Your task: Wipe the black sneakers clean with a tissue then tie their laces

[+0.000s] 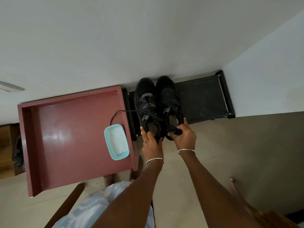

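Observation:
Two black sneakers stand side by side, toes towards the wall, over the black shoe rack (204,99). My left hand (152,140) grips the heel of the left sneaker (144,102). My right hand (185,134) grips the heel of the right sneaker (167,99). A loose black lace (118,113) trails from the left sneaker over the red table. A folded white tissue (117,139) lies in a pale blue tray (107,142) on that table, just left of my left hand.
The red table (69,137) with a raised rim stands to the left of the rack, against the white wall. A wooden chair edge (65,206) and my lap are below. A bare foot (236,186) rests on the tiled floor at the right.

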Tool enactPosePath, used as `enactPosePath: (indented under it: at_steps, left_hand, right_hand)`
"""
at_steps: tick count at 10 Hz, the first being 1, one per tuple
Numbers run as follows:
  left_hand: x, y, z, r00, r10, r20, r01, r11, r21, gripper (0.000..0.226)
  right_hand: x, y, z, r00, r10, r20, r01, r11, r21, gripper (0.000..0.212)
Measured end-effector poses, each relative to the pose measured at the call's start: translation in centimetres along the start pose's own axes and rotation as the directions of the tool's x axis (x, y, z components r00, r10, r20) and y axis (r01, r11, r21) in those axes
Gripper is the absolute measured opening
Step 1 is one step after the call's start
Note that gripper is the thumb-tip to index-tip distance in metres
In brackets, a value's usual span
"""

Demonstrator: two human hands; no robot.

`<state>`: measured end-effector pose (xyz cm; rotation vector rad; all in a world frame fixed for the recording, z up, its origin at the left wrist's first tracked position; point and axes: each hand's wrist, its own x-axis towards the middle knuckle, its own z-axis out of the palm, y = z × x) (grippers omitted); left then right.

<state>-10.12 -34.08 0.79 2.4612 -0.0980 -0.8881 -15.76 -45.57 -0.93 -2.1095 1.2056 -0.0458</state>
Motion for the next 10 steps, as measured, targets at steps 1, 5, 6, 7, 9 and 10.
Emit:
enactPosePath:
  at_steps: [1,5,6,7,9,10]
  left_hand:
    - [1.2,-1.2,1.6,0.999,-0.034,0.01,0.034,0.999,0.03,0.028]
    - [3.3,-1.5,2.5,0.989,-0.125,0.081,0.116,0.988,0.105,0.035]
    - [3.3,-1.4,1.8,0.986,-0.119,0.114,0.105,0.987,0.121,0.042]
    - [3.5,-2.0,0.0,0.983,-0.05,0.177,0.027,0.991,0.128,0.058]
    - [1.7,-2.2,-4.5,0.982,0.037,0.183,-0.046,0.998,0.045,0.056]
    - [0.8,-2.4,-6.5,0.987,0.048,0.157,-0.057,0.997,0.051,0.049]
  right_hand:
    - [0.4,1.0,1.6,1.0,0.014,0.022,-0.014,1.0,-0.01,0.035]
    - [0.8,2.1,3.1,0.992,0.08,0.095,-0.061,0.981,-0.186,0.02]
    - [0.7,1.5,2.7,0.989,0.106,0.102,-0.079,0.969,-0.234,0.02]
    - [-0.2,0.0,2.2,0.982,0.166,0.088,-0.136,0.951,-0.277,0.039]
    - [-4.5,-3.7,1.8,0.983,0.177,0.038,-0.159,0.945,-0.287,0.053]
    - [-6.6,-5.4,2.0,0.987,0.153,0.047,-0.134,0.949,-0.284,0.05]
